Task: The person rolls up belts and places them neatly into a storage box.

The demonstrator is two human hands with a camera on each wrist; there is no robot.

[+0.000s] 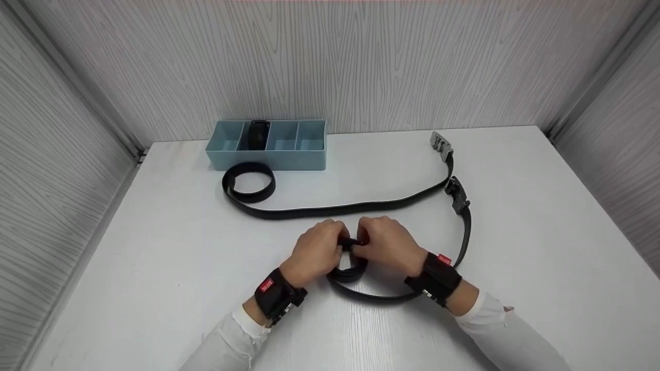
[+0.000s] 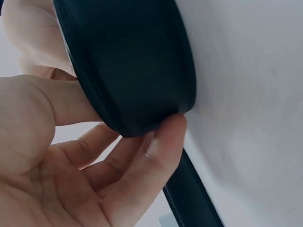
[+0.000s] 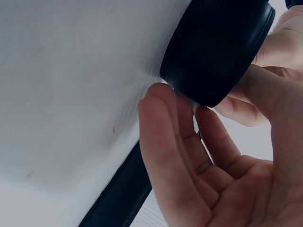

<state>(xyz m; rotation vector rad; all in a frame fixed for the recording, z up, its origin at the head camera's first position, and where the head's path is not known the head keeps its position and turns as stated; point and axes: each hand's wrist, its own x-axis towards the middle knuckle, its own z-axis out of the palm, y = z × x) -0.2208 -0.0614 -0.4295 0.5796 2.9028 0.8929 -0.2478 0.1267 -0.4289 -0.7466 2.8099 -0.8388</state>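
Both hands hold a black belt [image 1: 379, 299] near the middle of the table, its end rolled into a small coil. On the coil's left side the left hand [image 1: 317, 251] pinches the rolled strap, thumb inside and fingers outside. From the right side the right hand [image 1: 389, 245] grips the same coil, its thumb in the loop. The rolled strap [image 2: 128, 61] looks large in the left wrist view, with fingertips at its lower edge. From the coil, the belt's tail curves under the right wrist and up to a dark buckle [image 1: 457, 195].
A second black belt [image 1: 319, 211] lies behind the hands, its left end in a loose loop and a silver buckle [image 1: 442, 145] at its right end. At the back left stands a blue divided box [image 1: 296, 161] with a rolled black belt [image 1: 258, 136] in one compartment.
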